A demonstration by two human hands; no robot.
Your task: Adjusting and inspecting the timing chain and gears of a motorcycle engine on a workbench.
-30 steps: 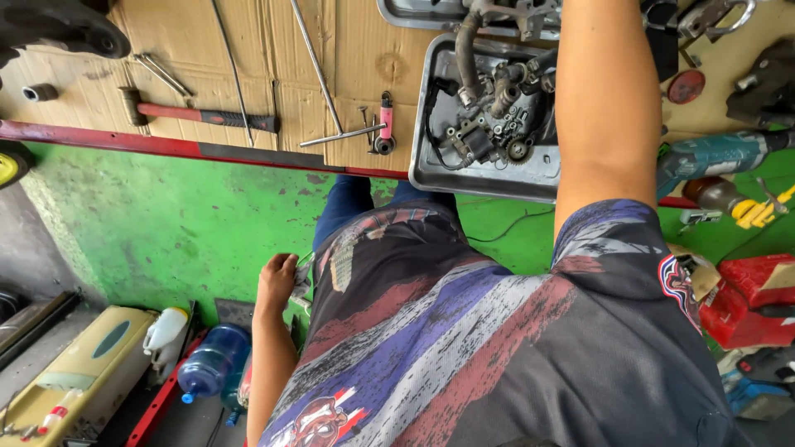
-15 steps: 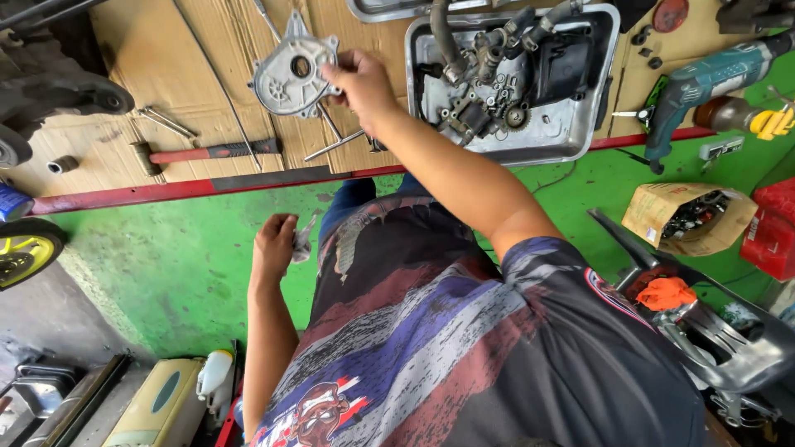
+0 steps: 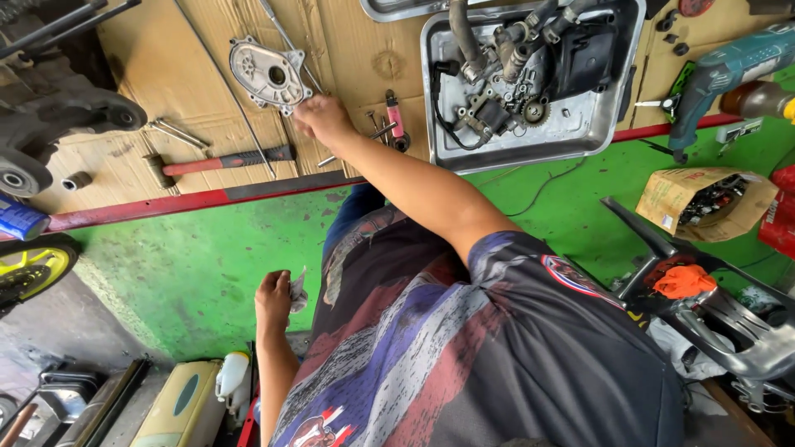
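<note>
My right hand point(image 3: 323, 120) reaches forward across the cardboard sheet point(image 3: 356, 58), its fingers gripping the lower edge of a grey metal engine cover point(image 3: 267, 74) that lies flat there. My left hand point(image 3: 273, 302) rests low beside my thigh, closed on a small crumpled rag point(image 3: 297, 290). A red-handled hammer point(image 3: 219, 161) lies just left of and below the right hand. A pink-handled screwdriver point(image 3: 396, 116) and thin metal rods lie just to its right.
A metal tray point(image 3: 439, 157) with hoses and engine parts sits at the upper right. A teal power drill point(image 3: 729, 66) and a cardboard box of parts point(image 3: 704, 199) lie further right. A yellow-rimmed wheel point(image 3: 25, 269) is at the left, and a red bar point(image 3: 166, 203) edges the green floor.
My right hand left the tray, picked up the engine cover, carried it left and lowered it onto the cardboard. My left hand stayed by my thigh.
</note>
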